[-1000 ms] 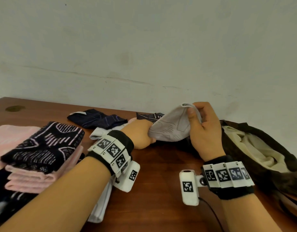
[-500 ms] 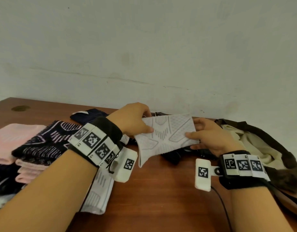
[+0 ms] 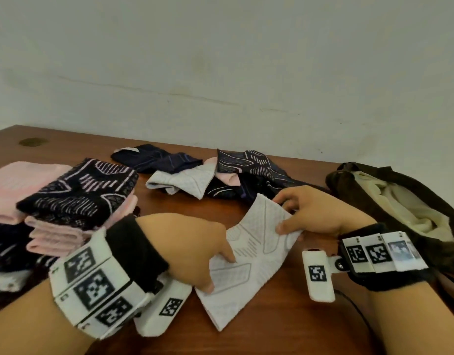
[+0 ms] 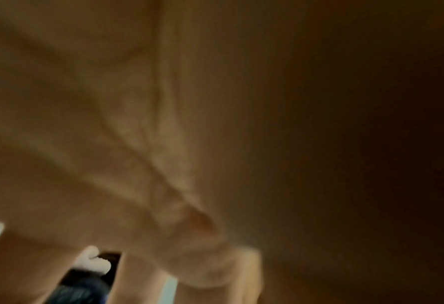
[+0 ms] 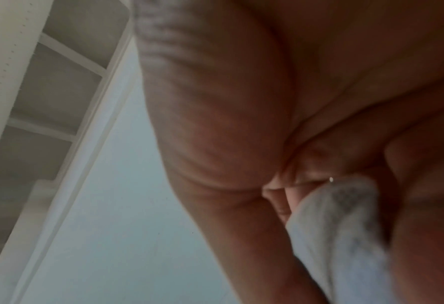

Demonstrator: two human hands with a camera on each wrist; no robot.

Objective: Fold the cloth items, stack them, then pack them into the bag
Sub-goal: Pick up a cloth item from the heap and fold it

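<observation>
A white cloth with a grey pattern (image 3: 249, 265) is spread slantwise low over the wooden table (image 3: 284, 329). My left hand (image 3: 220, 271) pinches its near left edge. Its far right corner is pinched by my right hand (image 3: 284, 216); in the right wrist view the white cloth (image 5: 345, 236) shows between the fingers. A stack of folded pink and dark patterned cloths (image 3: 74, 201) stands at the left. Loose unfolded cloths (image 3: 220, 175) lie at the back. The brown bag (image 3: 374, 190), with a cream lining, lies open at the right. The left wrist view shows only a blurred palm.
A plain wall rises behind the table's far edge. A round brass fitting (image 3: 32, 142) is set in the far left of the table. A dark cable (image 3: 359, 316) runs from my right wrist over the near right of the table.
Both hands have come down and toward me with the white cloth. It was bunched up in the air; now it is stretched out flat just over the table.
</observation>
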